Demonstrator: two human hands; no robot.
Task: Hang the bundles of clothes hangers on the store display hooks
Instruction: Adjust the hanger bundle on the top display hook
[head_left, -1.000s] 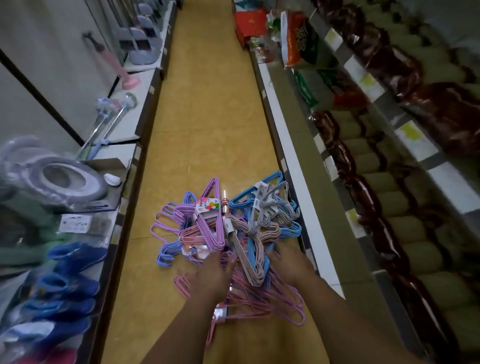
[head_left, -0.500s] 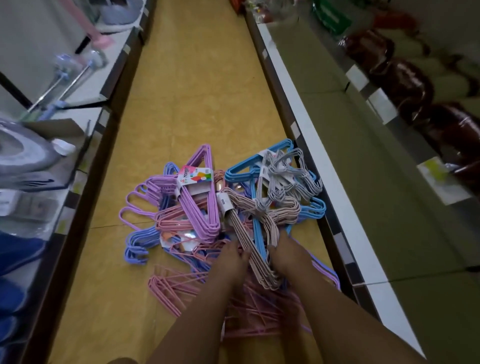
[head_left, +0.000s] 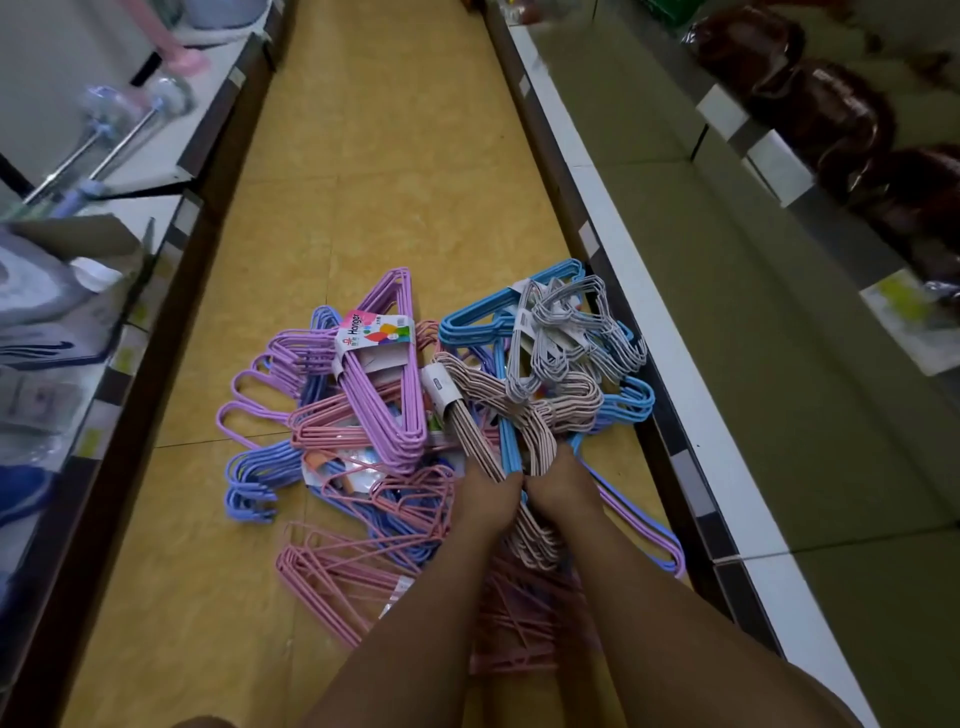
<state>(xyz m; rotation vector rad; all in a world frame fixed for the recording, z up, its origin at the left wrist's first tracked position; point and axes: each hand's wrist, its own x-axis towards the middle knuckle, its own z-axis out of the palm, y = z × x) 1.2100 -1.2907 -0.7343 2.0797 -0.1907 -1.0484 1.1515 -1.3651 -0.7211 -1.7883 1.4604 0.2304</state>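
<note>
Hangers (head_left: 415, 447) heaped in coloured bundles on yellow floor (head_left: 384, 171), mid-aisle between shelves. Near centre, left hand (head_left: 485, 496) and right hand (head_left: 558, 480) side by side, both gripping beige bundle (head_left: 519, 421).

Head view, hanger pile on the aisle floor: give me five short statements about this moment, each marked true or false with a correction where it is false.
1. Both hands, left hand and right hand, grip the beige wire hanger bundle. True.
2. The purple hanger bundle with the "Hanger" paper label hangs on a display hook. False: it lies on the yellow floor, in the pile.
3. A grey-white hanger bundle lies on top of the blue hanger bundle. True.
4. The pink hanger bundle is on the right-hand shelf. False: it lies on the floor, left of the arms.
5. The left hand is empty. False: it holds the beige bundle.
</note>
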